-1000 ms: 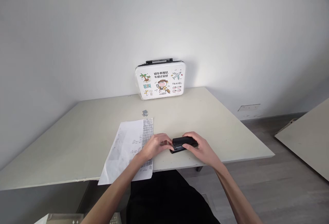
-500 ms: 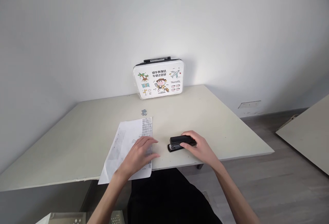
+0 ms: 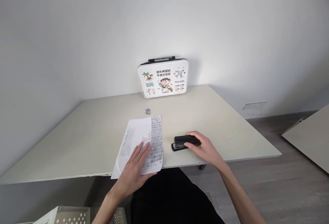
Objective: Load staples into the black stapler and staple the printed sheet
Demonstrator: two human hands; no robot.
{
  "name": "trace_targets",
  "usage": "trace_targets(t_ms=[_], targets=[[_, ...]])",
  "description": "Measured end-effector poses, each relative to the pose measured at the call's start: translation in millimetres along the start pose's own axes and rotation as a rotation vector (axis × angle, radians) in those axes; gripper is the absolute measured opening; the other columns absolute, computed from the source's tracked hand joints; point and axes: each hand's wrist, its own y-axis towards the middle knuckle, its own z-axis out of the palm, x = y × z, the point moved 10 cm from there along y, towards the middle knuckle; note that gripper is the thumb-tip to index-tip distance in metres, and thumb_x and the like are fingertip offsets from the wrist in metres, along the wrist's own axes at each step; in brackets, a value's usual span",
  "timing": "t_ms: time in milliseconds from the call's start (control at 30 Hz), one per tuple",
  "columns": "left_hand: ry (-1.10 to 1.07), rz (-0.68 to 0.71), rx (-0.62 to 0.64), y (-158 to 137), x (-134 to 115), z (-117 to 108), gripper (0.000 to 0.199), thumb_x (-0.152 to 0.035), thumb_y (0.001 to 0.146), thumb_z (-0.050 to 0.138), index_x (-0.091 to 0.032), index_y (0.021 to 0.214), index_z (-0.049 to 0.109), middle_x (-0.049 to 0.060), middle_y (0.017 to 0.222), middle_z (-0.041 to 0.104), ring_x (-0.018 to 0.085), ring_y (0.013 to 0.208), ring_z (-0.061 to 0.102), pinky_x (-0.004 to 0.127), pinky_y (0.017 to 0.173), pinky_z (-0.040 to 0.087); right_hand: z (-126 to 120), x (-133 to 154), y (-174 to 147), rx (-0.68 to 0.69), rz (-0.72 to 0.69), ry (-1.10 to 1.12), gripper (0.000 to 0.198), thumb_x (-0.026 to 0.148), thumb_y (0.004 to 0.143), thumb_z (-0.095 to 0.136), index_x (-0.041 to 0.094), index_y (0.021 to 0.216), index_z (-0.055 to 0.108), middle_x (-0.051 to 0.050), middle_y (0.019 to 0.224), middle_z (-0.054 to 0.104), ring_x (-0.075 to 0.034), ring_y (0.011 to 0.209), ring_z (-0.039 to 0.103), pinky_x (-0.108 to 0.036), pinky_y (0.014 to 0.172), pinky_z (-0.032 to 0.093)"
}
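Note:
My left hand (image 3: pixel 135 166) lies flat on the printed paper sheets (image 3: pixel 133 128), its fingers stretched out over the text. Its thumb points right along the sheets' near edge. Part of the stack pokes over the front of the table. To the right, my right hand (image 3: pixel 203 147) is closed around the back end of a black stapler (image 3: pixel 186 140). The stapler rests on the tabletop, its front end pointing left towards the paper, a small gap between them. Beyond the sheets sit several small grey staple strips (image 3: pixel 147 111).
A white case (image 3: pixel 164 80) with cartoon prints and a black handle stands against the wall at the back of the table (image 3: pixel 89 131). White perforated baskets (image 3: pixel 72 214) are below the table at lower left. A white panel (image 3: pixel 308 138) stands at far right.
My left hand has come down from above the paper and flattened onto it near the front edge. The sheets have shifted slightly right, closer to the stapler. My right hand keeps its grip.

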Motion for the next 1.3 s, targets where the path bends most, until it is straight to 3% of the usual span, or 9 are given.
trace_targets(t_ms=[167, 333, 500, 767, 1000, 1167, 1300], targets=[[-0.041, -0.046, -0.085, 18, -11, 5, 0.088, -0.056, 0.100, 0.056, -0.035, 0.166, 0.004, 0.007, 0.169, 0.029, 0.034, 0.157, 0.017, 0.057, 0.123, 0.030, 2, -4, 0, 0.003, -0.007, -0.003, 0.029, 0.052, 0.094, 0.062, 0.029, 0.112, 0.064, -0.005, 0.118, 0.071, -0.026, 0.106, 0.067, -0.036, 0.080, 0.059], [-0.060, -0.035, -0.106, 35, -16, 16, 0.086, -0.055, 0.101, 0.054, -0.032, 0.166, 0.003, 0.010, 0.168, 0.032, 0.034, 0.157, 0.015, 0.059, 0.125, 0.026, 3, -6, 0, 0.009, -0.011, -0.019, 0.028, 0.050, 0.094, 0.063, 0.029, 0.112, 0.065, -0.005, 0.118, 0.071, -0.026, 0.107, 0.067, -0.035, 0.081, 0.058], [-0.089, -0.040, -0.111, 48, -19, 23, 0.087, -0.060, 0.098, 0.056, -0.029, 0.166, 0.012, 0.011, 0.167, 0.033, 0.035, 0.157, 0.015, 0.058, 0.125, 0.025, 1, -4, 0, -0.001, -0.008, -0.042, 0.028, 0.051, 0.094, 0.063, 0.029, 0.111, 0.066, -0.004, 0.117, 0.071, -0.025, 0.107, 0.067, -0.034, 0.082, 0.058], [-0.077, -0.053, -0.047, 58, -21, 32, 0.110, -0.081, 0.084, 0.057, -0.029, 0.167, 0.008, 0.009, 0.170, 0.026, 0.036, 0.158, 0.009, 0.058, 0.127, 0.019, 1, -4, -1, 0.010, 0.001, -0.048, 0.031, 0.053, 0.094, 0.063, 0.029, 0.113, 0.065, -0.005, 0.119, 0.071, -0.025, 0.108, 0.067, -0.034, 0.083, 0.056], [-0.031, -0.084, -0.015, 64, -29, 32, 0.069, -0.068, 0.101, 0.040, -0.043, 0.163, 0.025, 0.002, 0.171, 0.023, 0.039, 0.158, 0.007, 0.067, 0.124, 0.015, 2, -7, -1, 0.011, 0.018, -0.045, 0.028, 0.051, 0.094, 0.065, 0.030, 0.113, 0.064, -0.003, 0.120, 0.070, -0.024, 0.111, 0.065, -0.034, 0.087, 0.054], [0.005, -0.117, -0.030, 70, -38, 30, 0.061, -0.066, 0.101, 0.040, -0.045, 0.158, 0.036, 0.007, 0.167, 0.030, 0.047, 0.156, 0.010, 0.077, 0.118, 0.013, 2, -9, -1, 0.013, 0.031, -0.053, 0.031, 0.052, 0.093, 0.064, 0.029, 0.114, 0.065, -0.004, 0.120, 0.070, -0.025, 0.111, 0.065, -0.036, 0.090, 0.054], [0.012, -0.107, -0.067, 72, -41, 31, 0.061, -0.066, 0.100, 0.045, -0.043, 0.157, 0.040, 0.006, 0.169, 0.026, 0.047, 0.156, 0.011, 0.077, 0.118, 0.013, 2, -8, -1, 0.012, 0.025, -0.058, 0.031, 0.053, 0.093, 0.064, 0.029, 0.113, 0.065, -0.005, 0.121, 0.070, -0.025, 0.111, 0.065, -0.036, 0.091, 0.054]])
